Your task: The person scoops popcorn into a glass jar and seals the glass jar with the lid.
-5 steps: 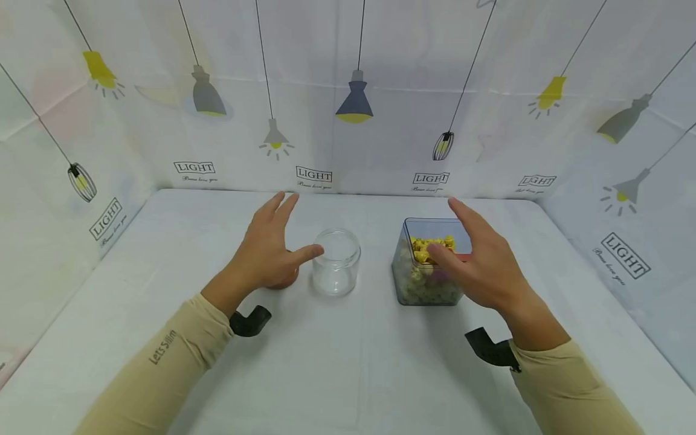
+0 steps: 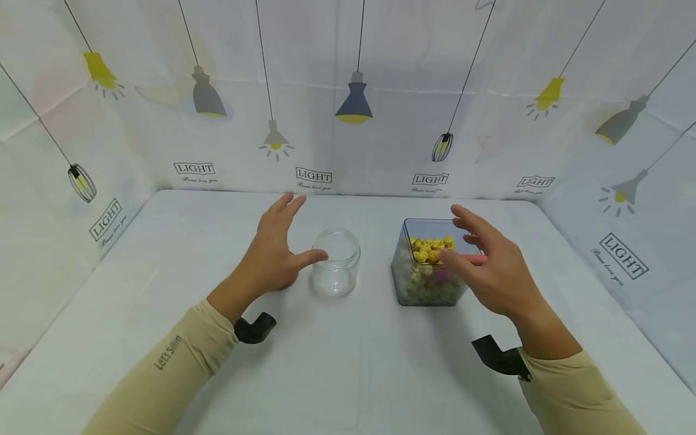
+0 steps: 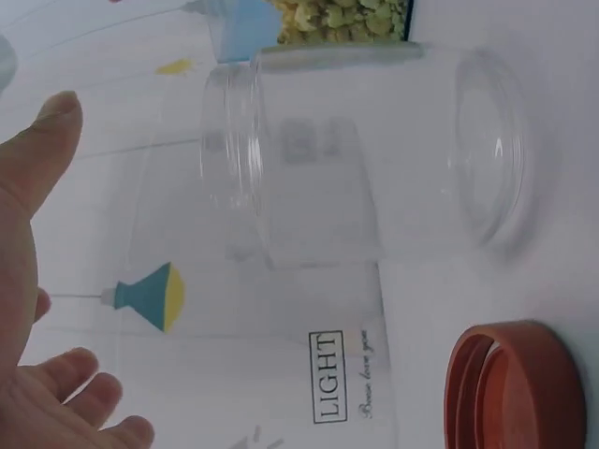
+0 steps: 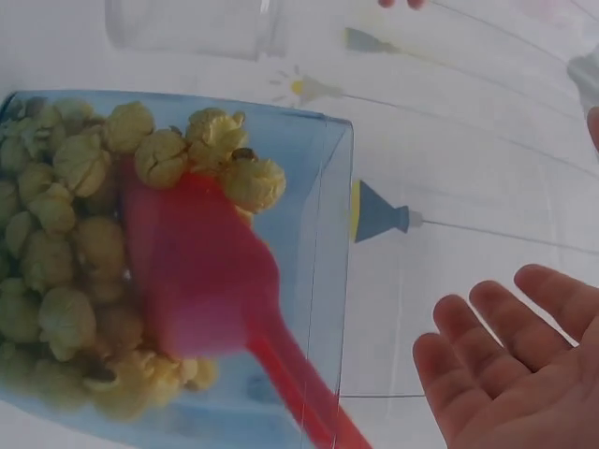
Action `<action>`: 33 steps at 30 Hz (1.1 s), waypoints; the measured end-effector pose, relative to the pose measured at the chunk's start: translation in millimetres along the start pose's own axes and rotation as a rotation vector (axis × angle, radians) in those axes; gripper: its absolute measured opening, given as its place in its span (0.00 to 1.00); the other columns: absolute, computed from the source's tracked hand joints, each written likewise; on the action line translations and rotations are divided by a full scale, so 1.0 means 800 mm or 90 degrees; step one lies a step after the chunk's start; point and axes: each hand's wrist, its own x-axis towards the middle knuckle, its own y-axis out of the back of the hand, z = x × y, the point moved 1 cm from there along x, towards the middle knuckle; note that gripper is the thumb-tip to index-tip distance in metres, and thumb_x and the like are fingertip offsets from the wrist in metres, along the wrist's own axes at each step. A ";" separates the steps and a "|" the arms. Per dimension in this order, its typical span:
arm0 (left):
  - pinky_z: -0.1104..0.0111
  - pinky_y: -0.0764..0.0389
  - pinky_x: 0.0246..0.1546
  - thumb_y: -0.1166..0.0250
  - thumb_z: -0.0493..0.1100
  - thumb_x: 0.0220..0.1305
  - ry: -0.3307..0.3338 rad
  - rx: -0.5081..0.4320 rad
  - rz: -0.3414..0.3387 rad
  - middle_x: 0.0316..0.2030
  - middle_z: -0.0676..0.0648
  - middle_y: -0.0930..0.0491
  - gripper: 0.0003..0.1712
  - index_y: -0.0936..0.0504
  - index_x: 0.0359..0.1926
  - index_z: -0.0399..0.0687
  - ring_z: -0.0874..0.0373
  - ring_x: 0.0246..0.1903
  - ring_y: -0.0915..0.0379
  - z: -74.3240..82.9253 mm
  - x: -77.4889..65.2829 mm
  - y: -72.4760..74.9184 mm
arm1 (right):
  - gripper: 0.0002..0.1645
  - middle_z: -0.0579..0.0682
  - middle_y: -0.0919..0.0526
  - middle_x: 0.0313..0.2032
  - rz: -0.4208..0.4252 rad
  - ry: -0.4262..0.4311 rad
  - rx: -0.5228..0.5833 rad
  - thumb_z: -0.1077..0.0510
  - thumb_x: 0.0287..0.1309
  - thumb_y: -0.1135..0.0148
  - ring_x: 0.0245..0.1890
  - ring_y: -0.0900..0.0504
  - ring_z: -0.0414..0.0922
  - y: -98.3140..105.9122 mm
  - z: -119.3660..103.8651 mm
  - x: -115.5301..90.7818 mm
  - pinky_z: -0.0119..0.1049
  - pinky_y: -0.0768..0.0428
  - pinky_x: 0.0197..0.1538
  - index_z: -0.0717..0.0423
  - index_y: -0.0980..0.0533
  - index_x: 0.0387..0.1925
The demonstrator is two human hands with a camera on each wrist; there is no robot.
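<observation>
My left hand (image 2: 272, 251) hovers left of a clear glass jar (image 2: 336, 278), thumb and fingers spread, holding nothing. The upright jar has no lid on it. A reddish-brown round lid (image 3: 524, 383) lies on the table beside the jar, mostly hidden behind the left hand in the head view. On the right stands a clear bluish square container (image 2: 409, 295) with yellow popcorn (image 2: 429, 249) in it. A red scoop (image 4: 206, 267) rests in the popcorn, its handle sticking out over the rim. Near that handle, my right hand (image 2: 500, 272) is raised with loosely bent fingers and holds nothing.
Everything stands on a white-covered table (image 2: 326, 374). A white cloth backdrop (image 2: 397, 145) printed with lamps rises behind it and along both sides. Black curved mounts (image 2: 255, 328) stick out from both wrists.
The right hand has moved slightly right and towards me, uncovering more of the popcorn and scoop handle. The left hand has shifted a little to the right. The jar and container have not moved.
</observation>
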 end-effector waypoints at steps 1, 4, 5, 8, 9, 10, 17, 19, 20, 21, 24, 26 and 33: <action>0.52 0.46 0.59 0.37 0.68 0.44 -0.009 -0.017 0.013 0.67 0.49 0.55 0.54 0.49 0.68 0.53 0.53 0.65 0.62 0.002 -0.002 -0.002 | 0.37 0.40 0.38 0.61 0.001 0.000 0.014 0.49 0.55 0.41 0.54 0.31 0.49 0.002 0.002 -0.002 0.48 0.26 0.45 0.26 0.45 0.63; 0.55 0.44 0.59 0.35 0.64 0.46 -0.055 -0.065 0.063 0.65 0.51 0.49 0.50 0.44 0.66 0.52 0.57 0.64 0.57 0.008 -0.006 -0.008 | 0.37 0.37 0.36 0.59 0.007 0.012 0.021 0.53 0.54 0.40 0.53 0.29 0.45 0.007 0.009 -0.009 0.39 0.26 0.48 0.29 0.43 0.63; 0.56 0.43 0.58 0.34 0.62 0.46 -0.070 -0.079 0.084 0.64 0.52 0.47 0.48 0.41 0.65 0.51 0.58 0.63 0.55 0.010 -0.007 -0.010 | 0.37 0.38 0.35 0.59 0.006 0.021 0.038 0.55 0.54 0.39 0.52 0.29 0.43 0.009 0.011 -0.011 0.36 0.27 0.48 0.32 0.42 0.63; 0.60 0.38 0.56 0.32 0.56 0.47 -0.120 -0.124 0.140 0.62 0.55 0.43 0.42 0.36 0.62 0.49 0.60 0.60 0.47 0.016 -0.009 -0.019 | 0.35 0.43 0.33 0.58 -0.004 0.061 0.096 0.63 0.54 0.40 0.51 0.28 0.40 0.015 0.020 -0.018 0.27 0.28 0.47 0.45 0.38 0.63; 0.60 0.36 0.54 0.31 0.54 0.47 -0.136 -0.144 0.156 0.61 0.55 0.41 0.40 0.34 0.60 0.48 0.60 0.59 0.45 0.018 -0.009 -0.023 | 0.34 0.45 0.33 0.58 -0.010 0.073 0.113 0.65 0.53 0.41 0.50 0.27 0.40 0.017 0.023 -0.021 0.25 0.28 0.46 0.49 0.38 0.62; 0.61 0.35 0.53 0.31 0.51 0.47 -0.151 -0.164 0.167 0.60 0.54 0.40 0.38 0.33 0.59 0.47 0.60 0.58 0.44 0.020 -0.009 -0.026 | 0.33 0.47 0.32 0.57 -0.018 0.085 0.136 0.68 0.53 0.41 0.50 0.27 0.40 0.019 0.026 -0.024 0.25 0.27 0.46 0.53 0.37 0.62; 0.65 0.31 0.51 0.31 0.43 0.48 -0.176 -0.290 0.161 0.57 0.53 0.36 0.32 0.30 0.56 0.45 0.59 0.56 0.41 0.042 -0.010 -0.045 | 0.24 0.58 0.27 0.50 -0.035 0.083 0.234 0.73 0.53 0.46 0.47 0.25 0.44 0.034 0.051 -0.043 0.28 0.25 0.44 0.66 0.32 0.55; 0.66 0.32 0.52 0.31 0.44 0.49 -0.169 -0.315 0.144 0.57 0.54 0.36 0.32 0.30 0.56 0.46 0.60 0.56 0.41 0.048 -0.010 -0.051 | 0.22 0.61 0.27 0.48 -0.027 0.074 0.260 0.74 0.53 0.46 0.46 0.25 0.45 0.038 0.057 -0.047 0.29 0.25 0.44 0.69 0.31 0.52; 0.66 0.32 0.53 0.32 0.44 0.50 -0.167 -0.330 0.133 0.57 0.54 0.37 0.32 0.31 0.57 0.46 0.60 0.56 0.41 0.052 -0.010 -0.055 | 0.21 0.61 0.26 0.47 -0.020 0.072 0.269 0.75 0.53 0.46 0.45 0.25 0.46 0.040 0.061 -0.048 0.30 0.24 0.43 0.70 0.31 0.51; 0.66 0.32 0.53 0.32 0.44 0.50 -0.164 -0.344 0.123 0.57 0.54 0.37 0.32 0.31 0.57 0.46 0.60 0.56 0.41 0.056 -0.011 -0.058 | 0.20 0.62 0.26 0.46 -0.012 0.072 0.281 0.75 0.52 0.46 0.45 0.25 0.46 0.042 0.064 -0.050 0.30 0.24 0.43 0.72 0.31 0.49; 0.66 0.34 0.54 0.33 0.45 0.52 -0.155 -0.389 0.075 0.58 0.56 0.39 0.33 0.34 0.59 0.49 0.61 0.58 0.43 0.064 -0.011 -0.068 | 0.18 0.59 0.24 0.43 0.016 0.067 0.280 0.76 0.52 0.46 0.42 0.24 0.45 0.046 0.073 -0.053 0.29 0.23 0.40 0.73 0.30 0.47; 0.66 0.36 0.55 0.33 0.45 0.51 -0.150 -0.421 0.037 0.60 0.56 0.40 0.35 0.36 0.61 0.50 0.61 0.59 0.44 0.069 -0.012 -0.076 | 0.19 0.58 0.25 0.43 0.035 0.064 0.274 0.76 0.51 0.46 0.41 0.24 0.44 0.048 0.078 -0.054 0.27 0.24 0.39 0.74 0.31 0.47; 0.63 0.38 0.56 0.34 0.38 0.53 -0.118 -0.487 -0.070 0.62 0.48 0.43 0.38 0.42 0.63 0.41 0.56 0.61 0.47 0.098 -0.017 -0.090 | 0.27 0.53 0.30 0.48 0.079 0.003 0.161 0.70 0.52 0.42 0.44 0.27 0.42 0.043 0.088 -0.053 0.21 0.27 0.42 0.62 0.34 0.55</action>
